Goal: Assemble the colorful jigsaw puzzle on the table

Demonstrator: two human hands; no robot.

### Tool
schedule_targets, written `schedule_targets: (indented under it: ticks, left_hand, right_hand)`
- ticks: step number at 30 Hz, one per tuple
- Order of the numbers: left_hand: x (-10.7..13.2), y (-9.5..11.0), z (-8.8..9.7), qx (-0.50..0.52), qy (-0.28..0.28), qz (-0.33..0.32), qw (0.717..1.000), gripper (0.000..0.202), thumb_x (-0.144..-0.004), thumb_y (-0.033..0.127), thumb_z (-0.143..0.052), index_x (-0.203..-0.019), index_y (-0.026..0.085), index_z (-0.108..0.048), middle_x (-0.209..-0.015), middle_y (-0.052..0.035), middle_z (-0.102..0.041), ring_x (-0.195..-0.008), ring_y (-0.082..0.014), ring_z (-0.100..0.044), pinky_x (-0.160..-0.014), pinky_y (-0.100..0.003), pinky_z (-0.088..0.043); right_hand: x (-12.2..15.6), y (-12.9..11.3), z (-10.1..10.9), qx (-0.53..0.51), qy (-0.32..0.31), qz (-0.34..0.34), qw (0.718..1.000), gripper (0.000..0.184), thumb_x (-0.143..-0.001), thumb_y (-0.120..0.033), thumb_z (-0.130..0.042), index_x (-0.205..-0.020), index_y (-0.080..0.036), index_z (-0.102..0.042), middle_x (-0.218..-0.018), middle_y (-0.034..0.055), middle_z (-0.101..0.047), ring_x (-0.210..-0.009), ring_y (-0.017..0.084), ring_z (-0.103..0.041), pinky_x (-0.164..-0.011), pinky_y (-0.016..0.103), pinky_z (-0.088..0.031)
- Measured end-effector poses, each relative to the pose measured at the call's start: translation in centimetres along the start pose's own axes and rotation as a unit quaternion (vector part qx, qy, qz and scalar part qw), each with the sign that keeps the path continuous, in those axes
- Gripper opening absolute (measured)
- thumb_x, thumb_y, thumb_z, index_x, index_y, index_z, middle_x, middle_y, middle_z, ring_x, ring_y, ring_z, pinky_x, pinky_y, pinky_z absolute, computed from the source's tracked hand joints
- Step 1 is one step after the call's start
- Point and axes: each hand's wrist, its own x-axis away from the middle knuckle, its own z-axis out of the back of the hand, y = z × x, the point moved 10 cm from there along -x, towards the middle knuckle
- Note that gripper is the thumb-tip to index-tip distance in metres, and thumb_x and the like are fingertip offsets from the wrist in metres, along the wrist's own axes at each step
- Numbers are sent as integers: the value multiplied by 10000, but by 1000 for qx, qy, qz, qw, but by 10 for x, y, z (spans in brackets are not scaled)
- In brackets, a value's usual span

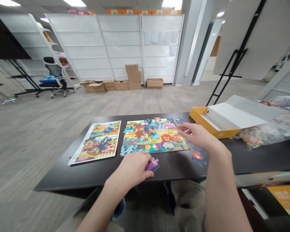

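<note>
A partly assembled jigsaw puzzle (152,137) of colourful cartoon animals lies in the middle of the black table (169,169). My left hand (130,167) is at the near edge of the table, its fingertips gripping a purple puzzle piece (152,165). My right hand (198,137) reaches over the puzzle's right edge, fingers extended and touching the pieces there. Several loose pieces (197,159) lie just below that hand. To the left of the puzzle lies a printed reference picture (95,141).
An opened yellow puzzle box (215,122) and a clear bag of pieces (268,132) sit at the table's right. Another person's sleeved arm (286,103) shows beyond them. A black easel (232,54) stands behind, and cardboard boxes (132,80) line the far wall.
</note>
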Motion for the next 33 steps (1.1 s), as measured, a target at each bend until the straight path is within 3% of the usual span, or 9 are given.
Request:
schedule_targets:
  ticks: [8,12,15,17,22,25,28,33]
  left_hand:
    - [11,0,8,81,74,-62,992,392,-764,262,-705,-1148,256,-624,-1128,-87,-704,-1072,-305,-651,-882,-384,-505]
    - [11,-4,18,121,104,-69,985,474,-789,217,-644,-1256,248,-566,-1207,-95,-662,-1073,-290,-651,-892,-393,-523]
    - [8,-6,25,167,133,-93,973,560,-803,168,-604,-1350,248,-516,-1266,-99,-642,-1130,-276,-638,-953,-404,-518]
    - [5,-8,29,201,153,-113,961,574,-803,140,-599,-1358,259,-518,-1253,-90,-652,-1160,-264,-629,-989,-404,-514]
    - [-14,-36,31,355,200,-67,911,463,-791,149,-629,-1241,245,-586,-1244,-76,-657,-944,-191,-722,-870,-342,-598]
    - [-32,-54,25,458,195,-7,867,342,-801,205,-650,-1141,201,-617,-1078,-71,-707,-815,-172,-741,-775,-316,-620]
    - [-45,-60,25,485,197,20,852,259,-794,240,-677,-1042,174,-647,-811,-32,-706,-751,-184,-734,-743,-324,-616]
    - [-50,-64,26,523,222,11,823,236,-805,281,-669,-1017,177,-663,-761,-27,-717,-746,-190,-729,-732,-330,-613]
  right_hand:
    - [-4,-7,-11,-11,-5,1,1000,228,-907,-321,-579,-997,-190,-743,-958,84,-765,-822,216,-695,-752,317,-527]
    - [2,-44,-49,-125,-115,63,984,264,-891,-380,-623,-1038,-185,-726,-965,64,-756,-808,194,-690,-734,299,-531]
    - [11,-74,-81,-230,-223,110,941,322,-860,-403,-673,-1090,-178,-693,-950,53,-749,-827,185,-693,-762,300,-543]
    - [12,-79,-94,-280,-253,115,919,295,-859,-399,-675,-1052,-175,-674,-870,34,-731,-786,171,-686,-751,300,-543]
    - [-4,-57,-96,-346,-196,65,915,282,-821,-418,-720,-938,-185,-609,-742,-6,-674,-692,147,-666,-677,281,-544]
    - [-11,-45,-96,-380,-162,28,910,343,-805,-422,-735,-1000,-199,-562,-718,-16,-681,-674,157,-688,-667,293,-565]
    - [-12,-49,-98,-386,-165,28,907,377,-817,-416,-719,-1069,-207,-531,-713,-20,-694,-673,166,-701,-642,287,-561]
    - [-9,-62,-107,-362,-210,47,907,372,-819,-400,-714,-1089,-204,-549,-718,-25,-695,-688,152,-677,-676,279,-526]
